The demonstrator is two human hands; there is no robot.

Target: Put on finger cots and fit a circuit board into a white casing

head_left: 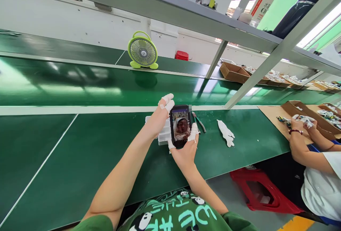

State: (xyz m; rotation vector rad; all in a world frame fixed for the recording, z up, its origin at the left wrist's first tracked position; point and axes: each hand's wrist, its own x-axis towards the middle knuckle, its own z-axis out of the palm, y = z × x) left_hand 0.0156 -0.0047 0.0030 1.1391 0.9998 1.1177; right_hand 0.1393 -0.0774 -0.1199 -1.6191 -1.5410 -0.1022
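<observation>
A black smartphone [181, 126] is upright in my right hand [185, 153], its lit screen showing a picture of a face. White coverings wrap the fingertips, which grip the phone's lower edge and right side. Beside the phone's upper left corner is my left hand [157, 119], fingers stretched out and also tipped in white; its thumb is hidden. Behind the phone and left wrist, a clear plastic compartment tray [163, 138] lies on the green bench [106, 160]. Green-handled pliers [200, 122] rest just right of the phone. Farther right lies a white glove [226, 132].
A green fan [143, 51] and a red box [182, 55] stand beyond the glossy green strip. Overhead runs a grey shelf [160, 0] with a slanted post [255, 76]. Cardboard boxes [234, 72] line the right. A co-worker's hands [303, 124] handle white parts above a red stool [263, 192].
</observation>
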